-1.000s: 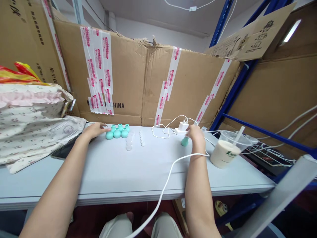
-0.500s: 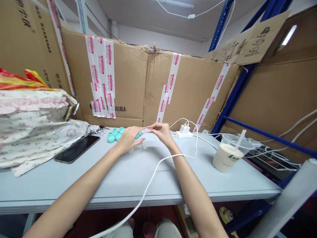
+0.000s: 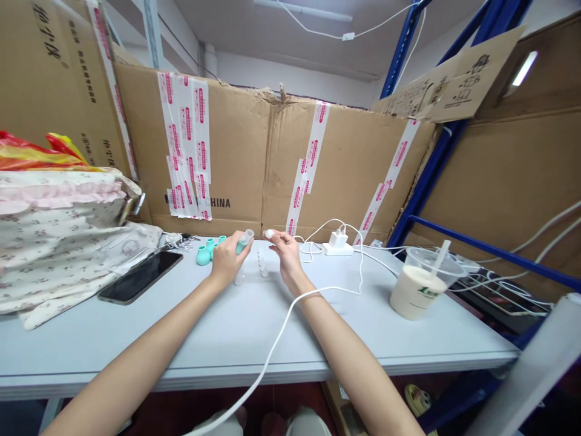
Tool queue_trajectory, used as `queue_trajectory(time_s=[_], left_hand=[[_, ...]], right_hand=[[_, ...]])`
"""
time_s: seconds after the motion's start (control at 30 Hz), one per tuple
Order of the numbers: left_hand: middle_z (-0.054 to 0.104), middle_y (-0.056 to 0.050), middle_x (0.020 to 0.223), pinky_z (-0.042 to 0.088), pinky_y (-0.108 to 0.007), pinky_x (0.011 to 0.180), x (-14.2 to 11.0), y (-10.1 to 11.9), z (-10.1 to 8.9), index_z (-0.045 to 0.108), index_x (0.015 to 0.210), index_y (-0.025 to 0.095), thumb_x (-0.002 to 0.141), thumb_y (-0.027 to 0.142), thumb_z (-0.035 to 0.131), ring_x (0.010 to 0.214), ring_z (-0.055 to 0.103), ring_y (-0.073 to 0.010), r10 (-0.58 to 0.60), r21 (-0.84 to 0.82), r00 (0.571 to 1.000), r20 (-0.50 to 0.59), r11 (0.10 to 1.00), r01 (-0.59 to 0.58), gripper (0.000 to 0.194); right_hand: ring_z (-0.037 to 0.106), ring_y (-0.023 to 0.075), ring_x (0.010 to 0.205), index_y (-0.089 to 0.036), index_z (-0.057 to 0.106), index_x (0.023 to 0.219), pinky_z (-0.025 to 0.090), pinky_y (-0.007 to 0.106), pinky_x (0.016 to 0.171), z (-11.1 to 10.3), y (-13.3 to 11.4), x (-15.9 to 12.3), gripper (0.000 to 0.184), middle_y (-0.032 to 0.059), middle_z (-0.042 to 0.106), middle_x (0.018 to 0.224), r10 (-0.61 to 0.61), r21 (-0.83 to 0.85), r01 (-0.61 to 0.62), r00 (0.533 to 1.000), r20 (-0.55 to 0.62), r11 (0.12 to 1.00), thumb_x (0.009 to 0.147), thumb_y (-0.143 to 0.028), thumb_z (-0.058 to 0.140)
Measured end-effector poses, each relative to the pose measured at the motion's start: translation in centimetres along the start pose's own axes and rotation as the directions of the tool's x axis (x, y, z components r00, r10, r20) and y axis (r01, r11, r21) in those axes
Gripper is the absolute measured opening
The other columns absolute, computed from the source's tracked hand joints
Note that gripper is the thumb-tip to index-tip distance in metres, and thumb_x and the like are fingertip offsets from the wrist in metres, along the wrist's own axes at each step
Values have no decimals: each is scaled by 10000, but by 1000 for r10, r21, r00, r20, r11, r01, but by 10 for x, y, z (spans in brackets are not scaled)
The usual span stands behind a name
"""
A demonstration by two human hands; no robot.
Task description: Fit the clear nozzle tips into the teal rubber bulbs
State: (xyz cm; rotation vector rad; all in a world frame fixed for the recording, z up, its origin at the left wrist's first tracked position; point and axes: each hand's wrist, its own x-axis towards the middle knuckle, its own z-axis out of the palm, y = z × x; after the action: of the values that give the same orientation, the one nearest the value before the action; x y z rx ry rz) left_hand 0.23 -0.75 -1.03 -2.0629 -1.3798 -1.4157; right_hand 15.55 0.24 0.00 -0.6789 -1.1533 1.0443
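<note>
Teal bulb [image 3: 240,247] part-hidden in left hand [image 3: 227,260], floral bag [image 3: 54,233] cut off at left; tape lettering [image 3: 202,156] illegibly small

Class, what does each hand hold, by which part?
Left hand holds a clear-topped bottle by its teal part; right hand pinches a small white piece, exact spot unclear.

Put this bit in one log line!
left hand: holds teal bottle | right hand: holds small white piece | phone: on table
</note>
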Motion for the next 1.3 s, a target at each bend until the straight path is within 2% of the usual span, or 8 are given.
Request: queue_trajectory(time_s=[0.1, 0.27, 0.4, 0.53, 0.67, 0.83, 1.03, 1.3], left_hand=[[631, -45, 768, 388, -282, 689, 4, -5, -7, 531, 772, 197, 839, 353, 460, 751, 566, -180, 113, -25, 982, -150, 993, -118, 184], [631, -49, 738, 398, -310, 725, 4, -9, -6, 565, 778, 197, 807, 368, 533, 753, 556, -184, 329, -102, 934, -137, 934, -343, 177], [653, -58, 857, 409, -314, 761, -2, -6, 3, 572, 1059, 204, 812, 388, 533, 804, 566, -181, 290, -196, 955, -68, 934, -298, 311], [653, -58, 857, 411, -315, 746, -2, -2, 4, 620, 985, 205, 823, 341, 527, 814, 559, -186, 251, -222, 966, -61, 940, -258, 231], [644, -61, 999, 413, -311, 815, 1, 2, 0, 616, 938, 202, 824, 321, 521, 929, 558, -192, 155, -233, 987, -34, 959, -159, 190], [676, -34, 915, 423, -280, 756, 3, -2, 1, 626, 925, 212, 827, 332, 505, 845, 595, -182, 9, -160, 999, 43, 987, -2, 197], [680, -49, 838, 424, -275, 710, 5, -7, 1, 651, 855, 181, 771, 381, 581, 779, 587, -182, 15, -160, 1000, 1, 987, -15, 229], [693, -37, 861, 432, -287, 728, 4, -4, 1, 666, 853, 202, 791, 340, 563, 787, 583, -174, 50, -217, 999, -11, 975, -51, 183]], right_hand=[[585, 190, 983, -213, 620, 817, 459, 297, 757, -1, 4, -1, 307, 66, 656, 1036, 72, 88, -85, 987, 144, 992, 659, -474, 650], [585, 183, 898, -214, 605, 808, 452, 295, 756, 2, 14, -5, 321, 57, 638, 1023, 97, 73, -118, 966, 239, 990, 662, -499, 634], [577, 175, 909, -223, 584, 866, 445, 292, 764, 7, 26, -9, 293, 51, 624, 1031, 141, 9, -151, 940, 312, 989, 726, -478, 559], [573, 155, 890, -249, 524, 939, 441, 273, 738, 9, 32, -8, 303, 32, 609, 1018, 181, -11, -182, 965, 190, 983, 713, -444, 575], [556, 153, 905, -240, 499, 919, 431, 262, 765, 8, 22, -6, 292, 25, 595, 962, -61, -105, 65, 997, 39, 992, 690, -373, 622], [556, 150, 836, -218, 594, 844, 412, 273, 795, 9, 3, -11, 133, 27, 607, 924, -293, -432, 373, 925, 242, 821, 789, -326, 538], [572, 162, 796, -246, 625, 928, 393, 302, 821, 7, 0, -16, 171, 15, 643, 918, -297, -577, 433, 900, 319, 693, 824, -336, 524], [576, 173, 772, -230, 622, 790, 373, 327, 817, 6, 3, -18, 167, 19, 651, 848, -373, -610, 460, 886, 274, 645, 826, -363, 529]])
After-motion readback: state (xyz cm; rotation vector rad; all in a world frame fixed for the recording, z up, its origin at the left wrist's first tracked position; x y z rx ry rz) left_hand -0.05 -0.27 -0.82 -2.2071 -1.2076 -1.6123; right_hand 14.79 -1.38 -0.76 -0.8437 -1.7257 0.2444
